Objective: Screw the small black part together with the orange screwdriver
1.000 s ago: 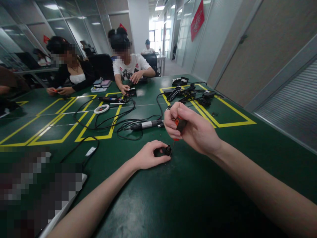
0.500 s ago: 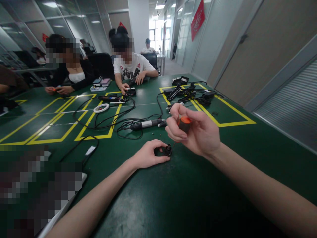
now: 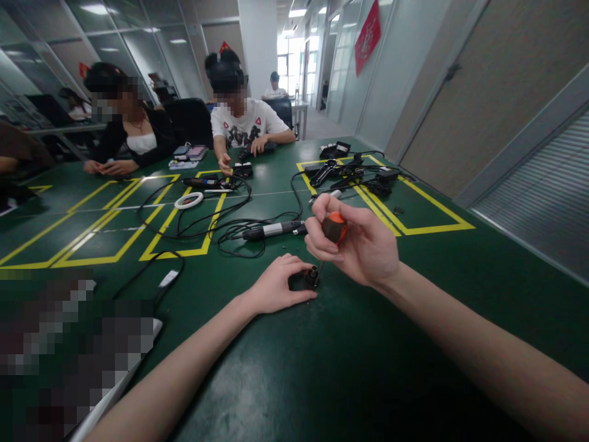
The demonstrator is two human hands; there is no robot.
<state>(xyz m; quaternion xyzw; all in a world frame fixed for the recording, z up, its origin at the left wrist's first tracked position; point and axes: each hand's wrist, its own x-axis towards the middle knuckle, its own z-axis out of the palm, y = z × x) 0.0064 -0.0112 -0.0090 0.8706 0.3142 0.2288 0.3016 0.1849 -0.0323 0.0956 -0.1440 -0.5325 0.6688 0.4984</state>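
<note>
The right hand point(image 3: 363, 248) grips a screwdriver with a bulbous orange-and-black handle point(image 3: 334, 228), its thin shaft angled down to the small round black part point(image 3: 311, 280) that the left hand point(image 3: 278, 285) pinches against the dark green, yellow-taped table point(image 3: 257, 374). Turning a screw seems in hand; the next move likely calls for a seated tip. Beyond: black cables point(image 3: 230, 232), seated co-workers point(image 3: 251, 120), glass partitions point(image 3: 108, 46).

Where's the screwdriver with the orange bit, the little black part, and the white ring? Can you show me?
Screwdriver point(image 3: 334, 228): head view, on its handle.
Little black part point(image 3: 311, 280): head view, on its body, below the upright tip.
White ring point(image 3: 199, 197): head view, on its rim.
</note>
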